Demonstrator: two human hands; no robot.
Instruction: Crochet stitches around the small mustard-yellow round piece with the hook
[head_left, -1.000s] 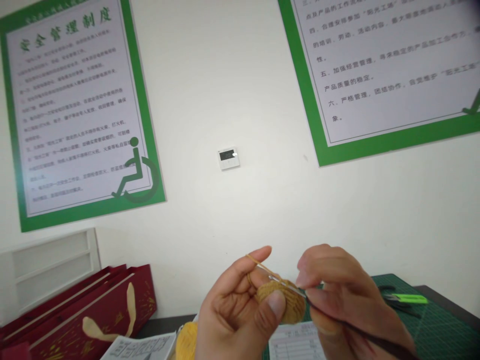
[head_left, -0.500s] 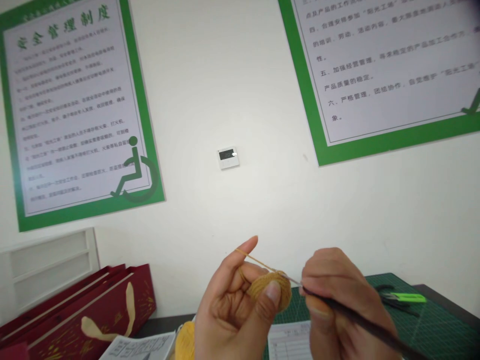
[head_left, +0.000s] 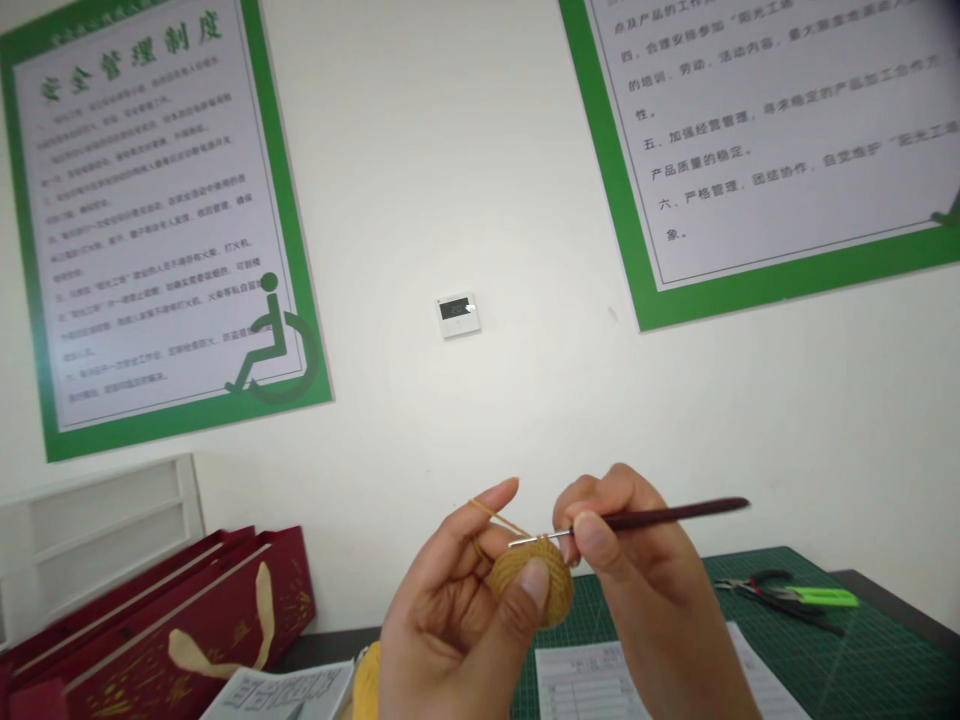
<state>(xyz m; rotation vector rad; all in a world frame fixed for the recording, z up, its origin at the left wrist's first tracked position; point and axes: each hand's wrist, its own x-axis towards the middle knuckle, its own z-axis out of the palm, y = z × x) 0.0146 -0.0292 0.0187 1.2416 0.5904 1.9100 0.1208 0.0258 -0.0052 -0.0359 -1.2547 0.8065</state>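
Note:
Between the thumb and fingers of my left hand (head_left: 461,600) is a small rounded mustard-yellow crochet piece (head_left: 551,590). Yarn (head_left: 499,517) runs from the piece up over my raised left index finger. My right hand (head_left: 637,560) pinches a crochet hook (head_left: 675,513) with a dark red handle and a metal shaft. The shaft lies nearly level across the top edge of the piece, with loops of yarn around it and its tip pointing left. Partly hidden behind my left wrist is a yellow yarn ball (head_left: 366,685).
A green cutting mat (head_left: 847,640) covers part of the dark table, with pliers (head_left: 776,595), a bright green-handled tool (head_left: 823,597) and a printed sheet (head_left: 589,685) on it. Dark red gift bags (head_left: 195,640) and a printed booklet (head_left: 281,695) are at left.
My right hand has turned and moved up and left. The hook has swung from slanting down at right to nearly level, its shaft now across the piece's top edge.

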